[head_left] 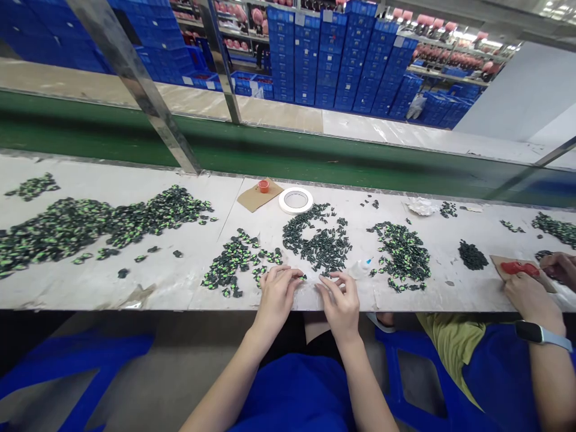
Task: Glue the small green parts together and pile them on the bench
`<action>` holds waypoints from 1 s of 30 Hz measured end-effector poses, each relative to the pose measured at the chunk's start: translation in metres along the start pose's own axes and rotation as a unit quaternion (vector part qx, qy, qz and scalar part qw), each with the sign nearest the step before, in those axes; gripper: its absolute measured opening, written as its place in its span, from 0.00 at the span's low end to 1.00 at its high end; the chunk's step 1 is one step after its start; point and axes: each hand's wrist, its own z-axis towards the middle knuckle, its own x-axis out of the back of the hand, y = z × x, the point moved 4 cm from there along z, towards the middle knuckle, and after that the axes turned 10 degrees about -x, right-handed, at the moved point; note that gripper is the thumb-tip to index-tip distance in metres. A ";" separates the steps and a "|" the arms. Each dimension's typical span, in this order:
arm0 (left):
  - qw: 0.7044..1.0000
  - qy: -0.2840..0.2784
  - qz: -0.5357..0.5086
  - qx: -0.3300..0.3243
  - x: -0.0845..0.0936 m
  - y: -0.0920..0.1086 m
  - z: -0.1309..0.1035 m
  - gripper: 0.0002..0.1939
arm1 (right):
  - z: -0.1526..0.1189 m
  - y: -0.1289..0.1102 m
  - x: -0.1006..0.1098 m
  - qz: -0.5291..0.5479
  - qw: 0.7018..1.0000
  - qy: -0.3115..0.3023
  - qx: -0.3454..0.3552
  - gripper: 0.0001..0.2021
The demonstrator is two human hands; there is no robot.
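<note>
Left hand [278, 293] is pinching a tiny black-green piece [303, 277], can't tell if right hand [341, 305] is gripping anything; green-marked heap [226, 265]'s looking done, loads of dark bits [321, 248] are remaining.

Tape roll [282, 202] behind parts [330, 252], cup [263, 186] apparently on cardboard [252, 200]

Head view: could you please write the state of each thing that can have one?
Left hand: fingertips pinched on a small piece.
Right hand: fingers bent; whether it holds anything is unclear.
Dark pieces: loose, heaped.
Green-and-black pieces: loose, in several piles.
Tape roll: lying flat.
Cardboard: flat, under the red cup.
Red cup: upright.
Blue crates: stacked.
Co-worker's watch: worn, screen dark.
</note>
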 end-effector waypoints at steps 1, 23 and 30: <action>1.000 0.003 -0.002 0.000 0.001 -0.001 -0.001 0.08 | 0.001 0.001 -0.006 0.004 0.999 -0.025 -0.024 0.08; 0.999 0.022 -0.018 -0.016 0.002 0.006 -0.005 0.10 | 0.004 -0.007 -0.018 0.249 0.928 -0.177 -0.214 0.12; 0.998 0.006 -0.060 -0.026 0.001 0.006 -0.005 0.11 | 0.003 -0.004 -0.019 0.281 0.908 -0.179 -0.254 0.10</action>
